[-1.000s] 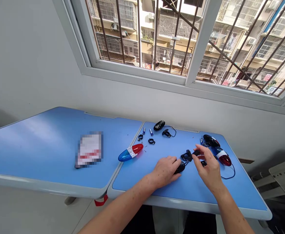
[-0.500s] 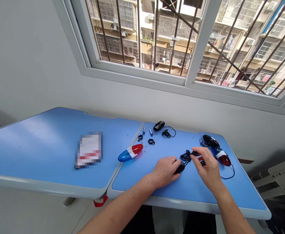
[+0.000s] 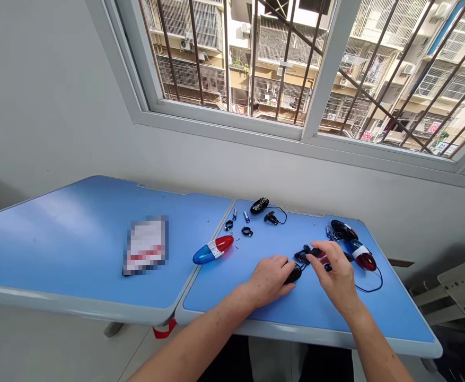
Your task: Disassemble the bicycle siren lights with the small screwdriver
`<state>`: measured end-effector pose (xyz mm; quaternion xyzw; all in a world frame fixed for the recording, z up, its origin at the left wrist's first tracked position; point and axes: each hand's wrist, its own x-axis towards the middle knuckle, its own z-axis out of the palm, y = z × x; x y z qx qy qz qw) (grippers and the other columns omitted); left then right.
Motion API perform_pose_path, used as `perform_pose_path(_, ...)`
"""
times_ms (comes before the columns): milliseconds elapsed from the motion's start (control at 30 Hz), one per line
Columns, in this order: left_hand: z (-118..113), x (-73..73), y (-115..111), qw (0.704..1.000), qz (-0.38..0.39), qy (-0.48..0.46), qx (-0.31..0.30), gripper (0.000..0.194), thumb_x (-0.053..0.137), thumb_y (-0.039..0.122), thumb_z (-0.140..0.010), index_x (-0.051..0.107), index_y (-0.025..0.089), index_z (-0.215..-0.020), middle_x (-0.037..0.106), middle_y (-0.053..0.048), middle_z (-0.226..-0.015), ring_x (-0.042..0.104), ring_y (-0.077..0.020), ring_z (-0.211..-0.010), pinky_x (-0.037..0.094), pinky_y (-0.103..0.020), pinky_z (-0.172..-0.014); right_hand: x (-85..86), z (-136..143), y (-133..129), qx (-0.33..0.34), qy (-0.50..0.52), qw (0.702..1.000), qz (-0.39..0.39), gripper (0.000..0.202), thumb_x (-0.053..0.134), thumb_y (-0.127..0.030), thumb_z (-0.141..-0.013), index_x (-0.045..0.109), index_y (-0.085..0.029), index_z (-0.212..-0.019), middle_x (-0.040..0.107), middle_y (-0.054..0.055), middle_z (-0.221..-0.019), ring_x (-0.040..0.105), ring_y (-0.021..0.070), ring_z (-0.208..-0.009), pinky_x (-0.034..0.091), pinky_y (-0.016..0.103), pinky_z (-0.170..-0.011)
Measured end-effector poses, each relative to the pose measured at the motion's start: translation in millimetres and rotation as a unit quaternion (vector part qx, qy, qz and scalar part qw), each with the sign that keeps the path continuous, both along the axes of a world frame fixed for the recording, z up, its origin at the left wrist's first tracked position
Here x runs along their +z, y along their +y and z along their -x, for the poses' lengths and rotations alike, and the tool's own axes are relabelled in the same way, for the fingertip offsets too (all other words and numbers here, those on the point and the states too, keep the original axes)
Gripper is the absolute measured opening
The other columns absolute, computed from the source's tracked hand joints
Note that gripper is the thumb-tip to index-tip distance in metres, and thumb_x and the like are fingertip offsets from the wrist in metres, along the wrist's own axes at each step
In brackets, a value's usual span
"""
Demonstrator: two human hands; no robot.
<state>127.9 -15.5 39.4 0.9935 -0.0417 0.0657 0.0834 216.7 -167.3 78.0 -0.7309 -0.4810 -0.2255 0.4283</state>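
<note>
My left hand (image 3: 270, 278) is wrapped over a black oval part (image 3: 295, 274) on the blue table and hides much of it. To its right, my right hand (image 3: 335, 268) pinches a small black piece (image 3: 315, 252) between thumb and fingers. Black clamps and a cable (image 3: 303, 253) lie beside that piece. Behind my right hand, a red and black item is partly hidden. A blue and red light cover (image 3: 213, 250) rests to the left of my left hand.
At the back are a black oval unit (image 3: 260, 205) with a wired black part (image 3: 271, 217), batteries (image 3: 246, 216) and a ring clamp (image 3: 247, 231). Another light (image 3: 363, 255) lies at the right. A blurred packet (image 3: 145, 245) is on the left table (image 3: 77, 254).
My right hand has shifted slightly left, with the small black piece still pinched. My left hand has stayed in place.
</note>
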Motion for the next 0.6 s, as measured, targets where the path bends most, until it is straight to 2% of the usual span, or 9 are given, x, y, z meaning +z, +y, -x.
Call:
perform_pose_path(100, -0.2, -1.3, 0.4, 1.000, 0.006, 0.000, -0.001, 0.034, 0.060, 0.034, -0.081, 0.048, 0.022, -0.111, 0.058, -0.006, -0.101, 0.056, -0.0234, -0.090, 0.046, -0.032, -0.070, 1.5, -0.2, -3.5, 0.020, 0.024, 0.999, 0.010, 0.023, 0.049, -0.017, -0.088, 0.056, -0.025, -0.109, 0.063, 0.006, -0.098, 0.061, 0.0158, -0.079, 0.056, 0.028, -0.061)
perform_pose_path(267, -0.4, -2.4, -0.1, 1.000, -0.001, -0.008, 0.002, 0.033, 0.059, 0.034, -0.082, 0.048, 0.021, -0.111, 0.059, -0.006, -0.101, 0.056, -0.0231, -0.089, 0.046, -0.032, -0.069, -4.9, -1.9, -7.2, 0.013, 0.047, 0.998, 0.027, 0.029, 0.047, -0.017, -0.088, 0.053, -0.024, -0.116, 0.062, 0.007, -0.107, 0.062, 0.0180, -0.089, 0.056, 0.030, -0.066)
perform_pose_path(467, 0.1, -0.9, -0.4, 1.000, -0.014, -0.012, 0.001, 0.032, 0.058, 0.035, -0.083, 0.049, 0.020, -0.110, 0.060, -0.005, -0.100, 0.056, -0.0224, -0.087, 0.046, -0.032, -0.067, -1.1, 0.2, -2.3, -0.001, 0.000, 1.000, 0.008, 0.019, 0.055, -0.021, -0.087, 0.059, -0.023, -0.106, 0.060, 0.006, -0.092, 0.058, 0.0162, -0.077, 0.054, 0.028, -0.057)
perform_pose_path(600, 0.4, -1.2, -0.6, 1.000, -0.012, -0.011, 0.003, 0.032, 0.058, 0.035, -0.083, 0.048, 0.021, -0.110, 0.060, -0.005, -0.101, 0.057, -0.0225, -0.088, 0.046, -0.032, -0.068, 1.0, 0.1, -5.1, 0.015, 0.009, 1.000, 0.006, 0.023, 0.051, -0.018, -0.089, 0.056, -0.024, -0.110, 0.062, 0.006, -0.096, 0.061, 0.0157, -0.077, 0.055, 0.028, -0.061)
